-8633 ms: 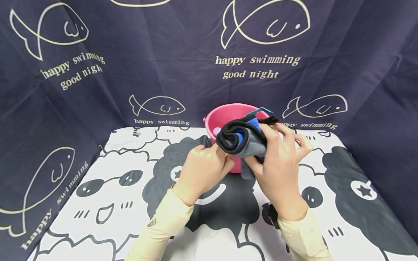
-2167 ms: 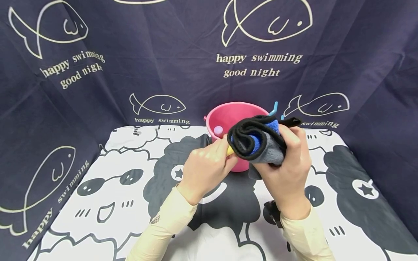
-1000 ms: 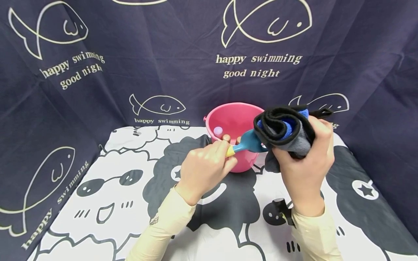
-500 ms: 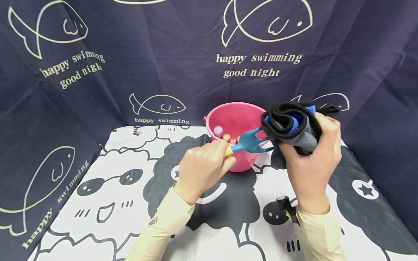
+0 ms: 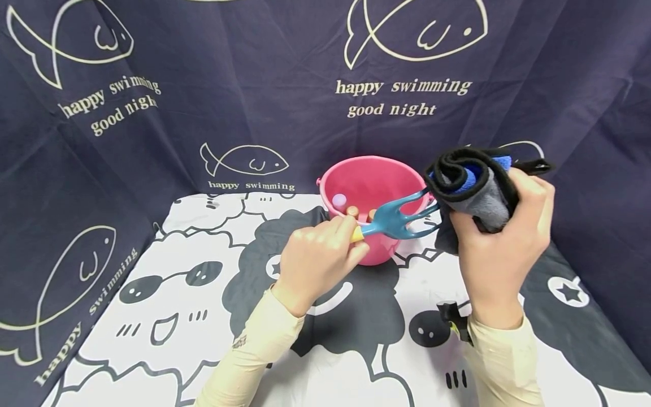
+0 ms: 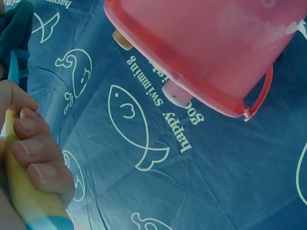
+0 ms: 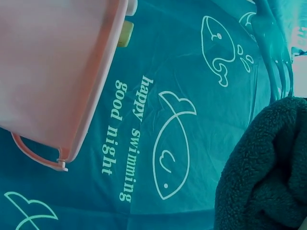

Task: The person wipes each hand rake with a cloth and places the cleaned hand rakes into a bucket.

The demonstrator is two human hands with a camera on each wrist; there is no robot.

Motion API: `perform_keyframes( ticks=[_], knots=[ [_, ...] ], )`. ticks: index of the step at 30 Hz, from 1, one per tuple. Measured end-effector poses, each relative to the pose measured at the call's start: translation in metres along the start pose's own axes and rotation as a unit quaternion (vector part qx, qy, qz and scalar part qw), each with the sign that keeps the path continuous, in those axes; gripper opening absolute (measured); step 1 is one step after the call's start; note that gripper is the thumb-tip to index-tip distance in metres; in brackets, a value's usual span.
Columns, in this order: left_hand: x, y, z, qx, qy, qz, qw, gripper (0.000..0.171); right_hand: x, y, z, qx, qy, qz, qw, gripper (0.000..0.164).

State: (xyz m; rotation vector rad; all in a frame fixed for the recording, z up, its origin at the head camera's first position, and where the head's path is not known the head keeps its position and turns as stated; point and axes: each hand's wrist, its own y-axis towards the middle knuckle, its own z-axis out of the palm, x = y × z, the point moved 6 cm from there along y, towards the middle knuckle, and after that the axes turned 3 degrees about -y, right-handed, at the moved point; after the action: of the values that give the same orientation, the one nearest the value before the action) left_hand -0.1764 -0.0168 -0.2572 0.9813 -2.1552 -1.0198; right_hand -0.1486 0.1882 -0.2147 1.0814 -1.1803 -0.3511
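Note:
My left hand (image 5: 317,257) grips a toy garden fork (image 5: 391,220) by its yellow handle, fingers curled round it in the left wrist view. Its blue tines point right, in front of the bucket. My right hand (image 5: 508,249) holds a rolled towel (image 5: 475,181), grey and blue with black edging, just right of the tines. In the right wrist view the tines end at the edge of the towel (image 7: 259,163); whether they touch I cannot tell.
Behind the fork stands a pink bucket (image 5: 366,178). A rounded lilac end (image 5: 339,200) and tan ends (image 5: 352,211) show at its rim. A sheet with cartoon sheep (image 5: 168,299) covers the table, and a dark fish-print curtain (image 5: 285,85) hangs around.
My right hand has moved right and slightly up with the towel, which earlier wrapped the fork's head. The blue tines have come into view. My left hand has stayed nearly in place.

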Motion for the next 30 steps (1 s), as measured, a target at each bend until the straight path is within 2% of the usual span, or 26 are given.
perform_keyframes(
  ticks=[4,8,12,17,22,25,30],
  knots=[
    [0.0,0.0,0.001,0.005,-0.007,-0.003,1.0,0.017,-0.002,0.001,-0.002,-0.006,-0.002,0.004,1.0,0.048],
    [0.001,-0.002,0.004,0.018,-0.015,-0.017,0.9996,0.026,-0.005,0.001,-0.001,-0.005,-0.005,-0.002,1.0,0.049],
    [0.004,-0.002,0.007,0.033,-0.028,-0.045,0.9981,0.031,-0.005,0.001,-0.001,-0.004,-0.004,-0.006,1.0,0.049],
    [0.009,-0.001,0.008,0.037,-0.04,-0.089,0.9945,0.021,-0.001,0.001,-0.001,-0.008,0.001,-0.002,1.0,0.049],
    [0.013,-0.003,0.016,0.072,-0.047,-0.127,0.9882,0.022,-0.004,0.001,-0.002,-0.012,-0.001,-0.007,1.0,0.049],
    [0.014,-0.004,0.019,0.087,-0.05,-0.129,0.9865,0.021,-0.001,0.0,-0.004,-0.016,0.0,-0.011,1.0,0.049],
    [0.014,-0.002,0.017,0.079,-0.032,-0.113,0.99,0.022,0.006,-0.003,-0.006,-0.025,0.012,-0.005,1.0,0.051]
  ],
)
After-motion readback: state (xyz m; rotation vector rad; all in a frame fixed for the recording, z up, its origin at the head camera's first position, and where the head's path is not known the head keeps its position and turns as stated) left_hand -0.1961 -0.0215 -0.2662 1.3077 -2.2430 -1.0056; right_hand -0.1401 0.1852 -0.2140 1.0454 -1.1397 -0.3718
